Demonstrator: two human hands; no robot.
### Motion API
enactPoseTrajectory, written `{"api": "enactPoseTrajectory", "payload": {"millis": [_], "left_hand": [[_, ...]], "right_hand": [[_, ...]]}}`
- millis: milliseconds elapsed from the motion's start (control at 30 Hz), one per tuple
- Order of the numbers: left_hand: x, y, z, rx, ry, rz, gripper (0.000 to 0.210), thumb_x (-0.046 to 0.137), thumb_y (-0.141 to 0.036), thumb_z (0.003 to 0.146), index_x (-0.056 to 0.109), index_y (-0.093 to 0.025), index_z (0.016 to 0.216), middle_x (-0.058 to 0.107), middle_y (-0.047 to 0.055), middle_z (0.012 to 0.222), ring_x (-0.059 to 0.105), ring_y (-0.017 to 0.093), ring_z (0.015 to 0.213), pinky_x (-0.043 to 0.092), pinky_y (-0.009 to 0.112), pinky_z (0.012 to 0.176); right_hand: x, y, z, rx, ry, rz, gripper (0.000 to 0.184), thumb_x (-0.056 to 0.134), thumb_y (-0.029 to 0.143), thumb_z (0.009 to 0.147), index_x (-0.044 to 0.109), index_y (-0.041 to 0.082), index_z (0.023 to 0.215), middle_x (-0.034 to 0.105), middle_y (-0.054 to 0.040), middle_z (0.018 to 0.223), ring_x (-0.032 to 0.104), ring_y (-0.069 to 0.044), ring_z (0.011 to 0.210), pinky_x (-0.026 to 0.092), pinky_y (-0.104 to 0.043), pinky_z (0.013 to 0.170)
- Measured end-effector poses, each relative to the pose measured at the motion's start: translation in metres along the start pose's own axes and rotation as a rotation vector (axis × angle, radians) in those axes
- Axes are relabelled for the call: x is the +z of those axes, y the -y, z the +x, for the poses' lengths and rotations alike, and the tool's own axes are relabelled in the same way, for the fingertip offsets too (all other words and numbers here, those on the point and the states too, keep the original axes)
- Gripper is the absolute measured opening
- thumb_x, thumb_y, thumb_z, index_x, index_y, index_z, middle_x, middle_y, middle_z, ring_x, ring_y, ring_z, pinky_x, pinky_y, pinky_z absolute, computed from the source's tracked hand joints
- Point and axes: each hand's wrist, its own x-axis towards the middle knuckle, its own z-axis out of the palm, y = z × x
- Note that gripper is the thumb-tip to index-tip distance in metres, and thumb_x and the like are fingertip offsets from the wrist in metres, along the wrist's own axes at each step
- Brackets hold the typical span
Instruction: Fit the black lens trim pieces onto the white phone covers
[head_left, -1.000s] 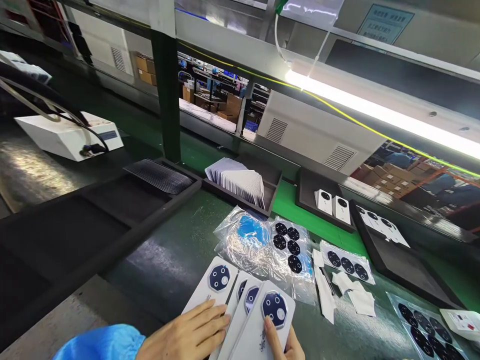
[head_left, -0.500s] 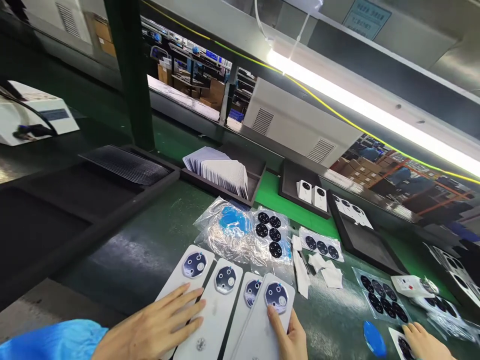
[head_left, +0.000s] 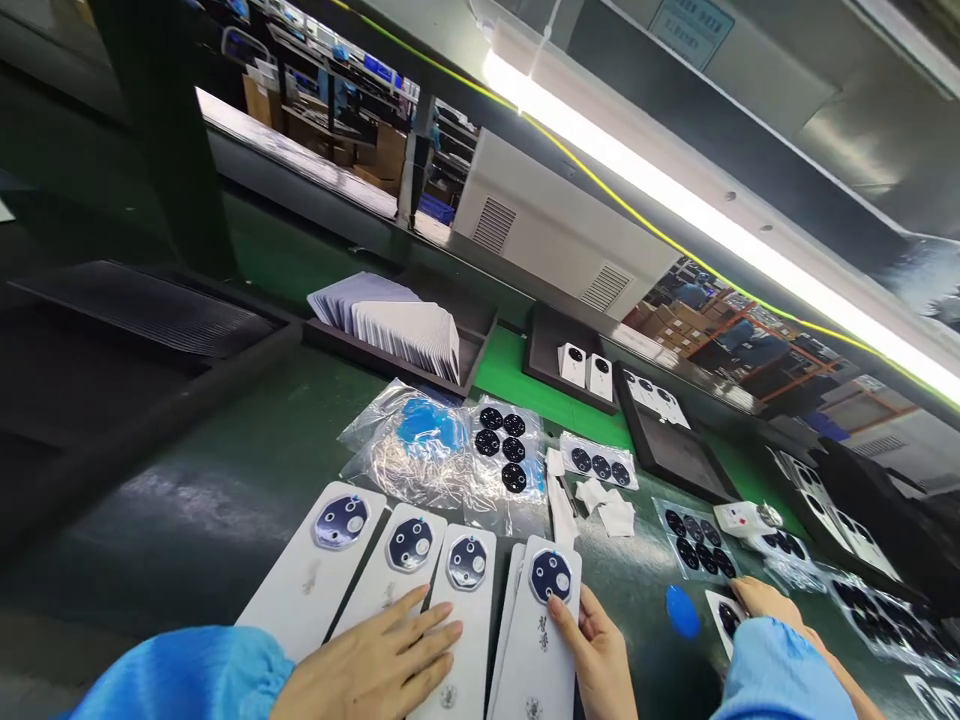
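White phone back covers, each with a dark shiny octagonal camera piece near its top, lie side by side before me. My left hand (head_left: pixel 379 655) rests flat with fingers stretched over the lower part of the second cover (head_left: pixel 411 545) and the third cover (head_left: pixel 466 565). The leftmost cover (head_left: pixel 311 560) lies untouched. My right hand (head_left: pixel 600 650) grips a small stack of covers (head_left: pixel 536 640), thumb on the front near the camera piece and fingers around the right edge. Dark lettering shows on the front cover of that stack.
Beyond lie clear plastic bags (head_left: pixel 409 455) and sheets of black discs (head_left: pixel 501 448). A black tray (head_left: pixel 476 352) holds fanned cards; a dark tray (head_left: pixel 247 350) stands left. White paper scraps (head_left: pixel 615 515) lie right, near a co-worker's hand (head_left: pixel 765 600) and blue sleeve (head_left: pixel 787 670).
The third cover has come apart from the stack in my right hand and lies to its left. My left hand has shifted from the first two covers to the second and third. The view has turned right.
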Motion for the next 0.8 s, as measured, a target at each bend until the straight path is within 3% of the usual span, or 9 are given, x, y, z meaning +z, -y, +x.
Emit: {"api": "enactPoseTrajectory", "payload": {"millis": [100, 200, 333, 467, 567, 667, 800], "left_hand": [[0.009, 0.007, 0.0, -0.024, 0.026, -0.024, 0.067, 0.08, -0.025, 0.074, 0.051, -0.011, 0.134, 0.047, 0.014, 0.142, 0.042, 0.03, 0.134, 0.032, 0.049, 0.113], [0.024, 0.019, -0.004, 0.037, 0.002, -0.017, 0.069, 0.075, -0.037, 0.077, 0.048, -0.013, 0.136, 0.044, 0.013, 0.144, 0.038, 0.031, 0.137, 0.026, 0.052, 0.114], [0.042, 0.027, -0.008, 0.078, -0.064, 0.007, 0.062, 0.061, -0.047, 0.087, 0.047, -0.015, 0.138, 0.044, 0.011, 0.145, 0.034, 0.028, 0.139, 0.019, 0.05, 0.118], [0.044, 0.018, -0.006, -0.006, -0.019, 0.063, 0.061, 0.066, -0.044, 0.084, 0.052, -0.013, 0.134, 0.046, 0.015, 0.143, 0.038, 0.031, 0.136, 0.026, 0.051, 0.117], [0.041, 0.007, 0.004, -0.032, -0.018, 0.069, 0.055, 0.058, -0.048, 0.089, 0.056, -0.013, 0.131, 0.052, 0.016, 0.138, 0.046, 0.033, 0.131, 0.032, 0.053, 0.115], [0.039, -0.004, 0.021, 0.028, -0.089, 0.067, 0.05, 0.054, -0.044, 0.093, 0.054, -0.015, 0.133, 0.055, 0.015, 0.135, 0.049, 0.031, 0.129, 0.033, 0.052, 0.114], [0.033, -0.015, 0.043, 0.106, -0.045, 0.029, 0.07, 0.073, -0.035, 0.081, 0.043, -0.012, 0.14, 0.047, 0.014, 0.141, 0.046, 0.028, 0.133, 0.029, 0.046, 0.117]], "right_hand": [[-0.003, -0.004, 0.005, -0.062, 0.003, -0.048, 0.054, 0.081, 0.058, 0.057, 0.07, 0.018, 0.092, 0.071, -0.0038, 0.072, 0.066, -0.024, 0.069, 0.054, -0.034, 0.066], [0.001, -0.005, 0.006, -0.151, -0.015, -0.208, 0.05, 0.074, 0.061, 0.064, 0.069, 0.019, 0.088, 0.07, -0.0047, 0.078, 0.064, -0.023, 0.073, 0.052, -0.032, 0.068], [0.002, 0.004, 0.001, -0.255, -0.174, -0.424, 0.049, 0.069, 0.069, 0.061, 0.064, 0.021, 0.063, 0.062, -0.0017, 0.067, 0.056, -0.019, 0.065, 0.048, -0.027, 0.06], [-0.009, 0.011, -0.005, -0.119, -0.064, -0.283, 0.054, 0.07, 0.073, 0.058, 0.064, 0.02, 0.067, 0.064, -0.0017, 0.066, 0.055, -0.018, 0.062, 0.046, -0.027, 0.057], [-0.024, 0.019, -0.007, -0.049, -0.022, -0.16, 0.053, 0.077, 0.068, 0.054, 0.066, 0.019, 0.073, 0.07, -0.0037, 0.074, 0.061, -0.021, 0.071, 0.05, -0.029, 0.065], [-0.041, 0.026, -0.007, -0.027, -0.025, -0.138, 0.056, 0.081, 0.063, 0.051, 0.068, 0.019, 0.082, 0.073, -0.0051, 0.08, 0.064, -0.023, 0.077, 0.051, -0.031, 0.072], [-0.057, 0.025, -0.004, -0.038, -0.067, -0.204, 0.065, 0.081, 0.065, 0.048, 0.07, 0.018, 0.091, 0.072, -0.0052, 0.072, 0.064, -0.023, 0.07, 0.049, -0.029, 0.061]]}}
